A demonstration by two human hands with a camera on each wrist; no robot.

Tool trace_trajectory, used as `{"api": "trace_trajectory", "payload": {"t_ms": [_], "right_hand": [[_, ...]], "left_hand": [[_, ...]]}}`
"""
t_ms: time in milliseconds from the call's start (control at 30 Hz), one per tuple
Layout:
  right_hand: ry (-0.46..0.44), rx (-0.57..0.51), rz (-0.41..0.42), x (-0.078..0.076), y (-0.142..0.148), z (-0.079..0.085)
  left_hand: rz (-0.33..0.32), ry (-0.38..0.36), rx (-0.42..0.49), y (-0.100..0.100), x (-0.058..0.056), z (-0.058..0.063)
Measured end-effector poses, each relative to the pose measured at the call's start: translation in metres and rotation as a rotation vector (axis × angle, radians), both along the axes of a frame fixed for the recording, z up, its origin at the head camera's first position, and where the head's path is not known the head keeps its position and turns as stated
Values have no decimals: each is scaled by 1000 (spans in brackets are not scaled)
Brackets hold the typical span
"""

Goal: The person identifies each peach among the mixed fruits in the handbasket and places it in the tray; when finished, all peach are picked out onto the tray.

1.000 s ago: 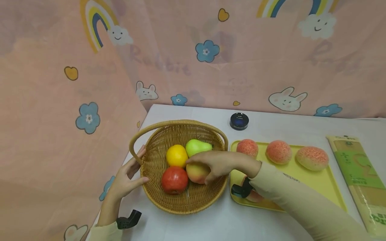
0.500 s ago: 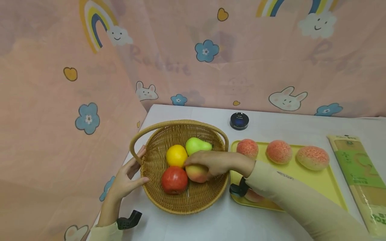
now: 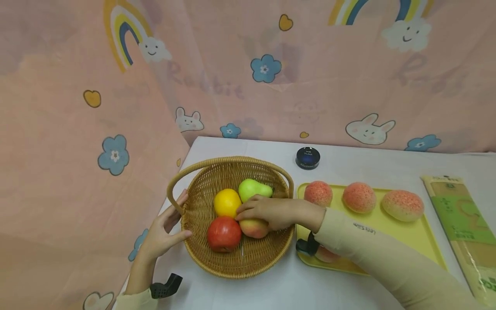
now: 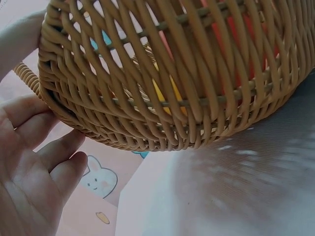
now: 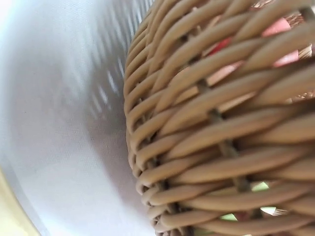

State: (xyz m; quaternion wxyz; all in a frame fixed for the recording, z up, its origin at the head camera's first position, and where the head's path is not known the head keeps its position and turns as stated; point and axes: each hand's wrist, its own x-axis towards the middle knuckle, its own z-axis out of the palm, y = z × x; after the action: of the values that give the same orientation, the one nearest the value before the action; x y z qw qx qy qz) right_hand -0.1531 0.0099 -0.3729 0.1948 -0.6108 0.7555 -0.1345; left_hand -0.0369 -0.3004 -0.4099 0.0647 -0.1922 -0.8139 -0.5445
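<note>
A wicker basket [image 3: 201,254] with an arched handle [image 3: 232,159] holds a yellow orange-like fruit [image 3: 227,202], a red apple-like fruit [image 3: 224,234], a green pear [image 3: 253,189] and a yellow-red peach [image 3: 254,229]. My right hand [image 3: 271,211] reaches over the basket's right side, its fingers bent over the peach; the thumb is hidden. At the left rim, my left hand [image 3: 162,232] holds the basket, thumb on the rim. In the left wrist view its fingers [image 4: 66,172] touch the outer weave. The right wrist view shows only basket weave [image 5: 221,123] up close, no fingers.
A yellow tray [image 3: 403,249] to the right bears several pink-speckled buns [image 3: 359,197], one partly under my right wrist. A dark round tin labelled TUNA [image 3: 308,158] stands behind it. A flat green-and-tan package [image 3: 463,228] lies at far right. Patterned pink cloth [image 3: 271,99] backs the white table.
My right hand's fingers have shifted left and over the top of the peach, and its thumb has gone out of sight. The pear has tilted slightly. My left hand has stayed at the rim.
</note>
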Motion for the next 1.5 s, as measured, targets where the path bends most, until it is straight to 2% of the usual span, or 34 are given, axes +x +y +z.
{"api": "trace_trajectory", "payload": {"t_ms": [333, 600, 767, 967, 1167, 1300, 1500], "right_hand": [[1, -14, -40, 1, 1, 0], [31, -36, -31, 0, 3, 0], [18, -32, -31, 3, 4, 5], [-50, -73, -5, 3, 7, 10], [-199, -137, -31, 3, 14, 18], [-286, -212, -33, 5, 23, 23], [-333, -353, -21, 10, 42, 29]], "left_hand": [[10, -18, 7, 3, 1, 2], [15, -13, 9, 5, 0, 0], [14, -11, 17, 4, 0, 0], [4, 4, 26, 2, -1, 0], [-3, 4, 32, 0, 0, 0], [0, -1, 24, 0, 0, 0], [2, -1, 23, 0, 1, 0]]}}
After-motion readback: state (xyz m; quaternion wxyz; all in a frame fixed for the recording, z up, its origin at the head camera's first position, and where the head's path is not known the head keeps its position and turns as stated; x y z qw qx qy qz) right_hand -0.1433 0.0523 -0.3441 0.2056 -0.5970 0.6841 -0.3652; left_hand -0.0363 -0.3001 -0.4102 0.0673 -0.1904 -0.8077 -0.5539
